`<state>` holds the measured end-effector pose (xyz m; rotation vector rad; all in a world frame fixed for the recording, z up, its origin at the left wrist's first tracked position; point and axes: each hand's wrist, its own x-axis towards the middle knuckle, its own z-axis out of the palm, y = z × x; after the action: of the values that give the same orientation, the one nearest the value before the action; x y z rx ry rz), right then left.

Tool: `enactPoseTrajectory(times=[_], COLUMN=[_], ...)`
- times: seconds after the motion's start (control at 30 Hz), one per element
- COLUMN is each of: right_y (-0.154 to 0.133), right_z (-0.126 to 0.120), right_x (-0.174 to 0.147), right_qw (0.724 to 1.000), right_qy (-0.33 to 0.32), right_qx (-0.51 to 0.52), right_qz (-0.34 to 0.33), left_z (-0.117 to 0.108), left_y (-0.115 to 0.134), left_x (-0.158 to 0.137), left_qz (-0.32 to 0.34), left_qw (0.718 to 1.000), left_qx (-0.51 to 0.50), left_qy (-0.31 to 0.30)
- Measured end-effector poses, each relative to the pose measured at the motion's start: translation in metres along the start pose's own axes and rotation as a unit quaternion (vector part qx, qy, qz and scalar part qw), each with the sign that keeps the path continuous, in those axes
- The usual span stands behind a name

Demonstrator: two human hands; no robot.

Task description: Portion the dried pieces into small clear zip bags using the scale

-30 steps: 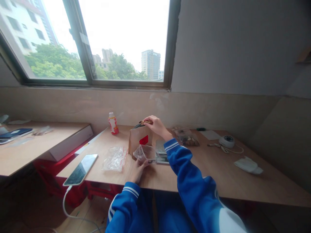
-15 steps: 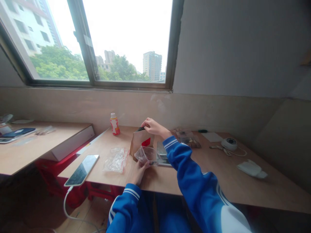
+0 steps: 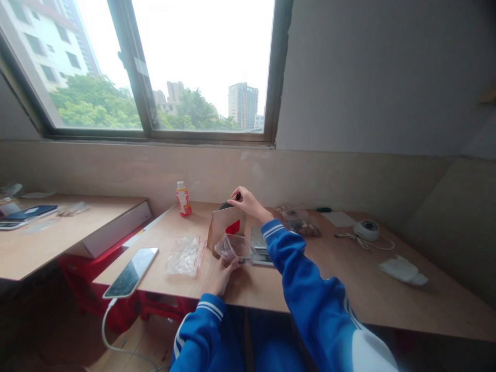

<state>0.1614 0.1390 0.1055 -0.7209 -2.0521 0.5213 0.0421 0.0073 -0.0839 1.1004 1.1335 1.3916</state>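
A brown paper bag (image 3: 219, 230) with a red patch stands upright on the table, its mouth open and dark inside. Just above that mouth, my right hand (image 3: 248, 203) is closed in a pinch on a small dark piece (image 3: 238, 196), too small to name. My left hand (image 3: 222, 273) grips a clear plastic bag (image 3: 237, 245) in front of the paper bag, near the table's front edge. Behind the plastic bag lies a flat silver device (image 3: 259, 237), partly covered by it and my right sleeve. What the paper bag holds is mostly hidden.
Clear zip bags (image 3: 186, 255) lie left of the paper bag, near a phone (image 3: 132, 273) on a charging cable. A drink bottle (image 3: 183, 199) stands behind. To the right are a filled plastic bag (image 3: 304, 223), a white camera (image 3: 366, 230) with cable and a white crumpled item (image 3: 403, 269).
My right hand has shifted slightly up and right from the paper bag's mouth, and a dark piece now shows between its fingers. My left hand stays in place.
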Motion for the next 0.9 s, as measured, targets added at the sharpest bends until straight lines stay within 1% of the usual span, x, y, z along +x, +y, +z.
enactPoseTrajectory(times=[0.07, 0.27, 0.4, 0.5, 0.57, 0.63, 0.8, 0.9], right_y=[0.001, 0.001, 0.006, 0.006, 0.004, 0.001, -0.004, -0.006], right_z=[0.002, 0.009, 0.011, 0.009, 0.006, 0.003, 0.000, 0.000], right_x=[-0.001, -0.004, -0.004, -0.007, -0.009, -0.012, -0.014, -0.015], right_qw=[1.000, 0.999, 0.999, 0.999, 0.998, 0.997, 0.984, 0.982], right_qy=[-0.004, 0.008, -0.001, 0.009, 0.023, 0.022, -0.046, -0.049], right_qx=[-0.010, -0.046, -0.041, -0.026, -0.033, -0.063, -0.164, -0.170], right_qz=[-0.013, -0.018, -0.016, -0.031, -0.043, -0.048, -0.058, -0.063], left_z=[0.000, 0.002, 0.006, 0.008, 0.008, 0.007, 0.004, 0.002], left_y=[0.001, 0.011, 0.024, 0.030, 0.029, 0.025, 0.014, 0.008], left_x=[0.000, -0.005, -0.011, -0.014, -0.013, -0.012, -0.007, -0.004], left_qz=[0.003, -0.007, -0.009, -0.011, -0.013, -0.017, -0.018, -0.015], left_qw=[1.000, 1.000, 1.000, 0.999, 0.999, 1.000, 1.000, 0.999], left_qx=[-0.002, -0.001, 0.017, 0.021, 0.008, -0.006, -0.018, -0.027], left_qy=[-0.004, 0.000, 0.024, 0.038, 0.034, 0.023, 0.013, 0.011])
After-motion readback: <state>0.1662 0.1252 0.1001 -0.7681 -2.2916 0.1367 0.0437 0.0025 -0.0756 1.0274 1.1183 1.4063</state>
